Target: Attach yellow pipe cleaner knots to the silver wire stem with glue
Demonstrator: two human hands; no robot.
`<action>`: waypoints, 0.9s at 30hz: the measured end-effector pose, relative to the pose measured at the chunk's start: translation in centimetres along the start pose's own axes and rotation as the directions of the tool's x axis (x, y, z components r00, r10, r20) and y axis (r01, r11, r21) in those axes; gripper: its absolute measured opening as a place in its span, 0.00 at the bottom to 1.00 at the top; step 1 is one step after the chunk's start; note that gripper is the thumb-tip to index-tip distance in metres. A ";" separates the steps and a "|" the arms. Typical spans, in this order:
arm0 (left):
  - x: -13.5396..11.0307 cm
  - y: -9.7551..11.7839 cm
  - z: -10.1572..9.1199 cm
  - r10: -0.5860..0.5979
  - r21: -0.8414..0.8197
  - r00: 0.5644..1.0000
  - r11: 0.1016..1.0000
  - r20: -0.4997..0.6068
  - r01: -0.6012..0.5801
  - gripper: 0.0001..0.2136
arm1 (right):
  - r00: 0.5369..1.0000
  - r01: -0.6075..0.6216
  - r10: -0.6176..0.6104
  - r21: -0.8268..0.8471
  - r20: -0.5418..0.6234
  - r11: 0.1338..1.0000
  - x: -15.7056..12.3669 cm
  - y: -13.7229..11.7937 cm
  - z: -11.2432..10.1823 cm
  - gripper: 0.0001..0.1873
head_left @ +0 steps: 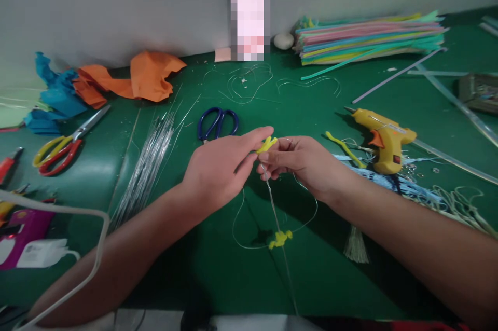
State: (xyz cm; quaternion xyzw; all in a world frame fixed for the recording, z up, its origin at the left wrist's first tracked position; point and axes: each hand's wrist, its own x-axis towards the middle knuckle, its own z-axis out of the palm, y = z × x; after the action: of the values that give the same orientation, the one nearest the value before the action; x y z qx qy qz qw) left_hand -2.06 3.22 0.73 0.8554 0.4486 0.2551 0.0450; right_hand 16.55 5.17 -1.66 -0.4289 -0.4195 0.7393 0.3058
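Note:
Over the middle of the green table (218, 258), my left hand (221, 167) and my right hand (299, 162) meet. Both pinch a small yellow strip (267, 144) wound at the top of a thin wire (274, 206). The wire runs down toward me and carries a second yellow knot (280, 239) lower on it. A loop of fine thread (241, 232) hangs from the hands and lies on the table around the wire.
Blue-handled scissors (217, 123) lie just behind my hands. A bundle of wires (146, 165) and red-yellow scissors (64, 147) lie left. A yellow glue gun (383, 136) lies right, coloured paper strips (369, 38) at back right, orange paper (143, 77) and blue paper (54, 95) at back left.

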 end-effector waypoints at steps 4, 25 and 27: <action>-0.2 -0.3 0.4 0.136 0.069 0.987 0.989 -0.087 -0.130 0.15 | 0.999 -0.013 0.013 0.014 0.031 1.000 -0.1 -0.1 0.0 0.14; 1.0 -1.0 -0.2 -0.009 -0.403 0.995 0.914 0.099 0.049 0.09 | 1.000 -0.030 0.029 0.026 0.010 0.999 -0.1 0.0 0.0 0.12; 0.9 -1.2 0.0 0.012 -0.393 0.998 0.919 0.069 0.017 0.09 | 0.999 -0.036 0.036 0.030 -0.003 0.999 0.0 0.0 0.0 0.09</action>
State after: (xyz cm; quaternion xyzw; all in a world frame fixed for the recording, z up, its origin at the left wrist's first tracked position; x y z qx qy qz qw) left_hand -2.54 4.61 0.76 0.8367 0.3874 0.3099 0.2320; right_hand 16.53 5.14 -1.62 -0.4331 -0.3999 0.7502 0.2994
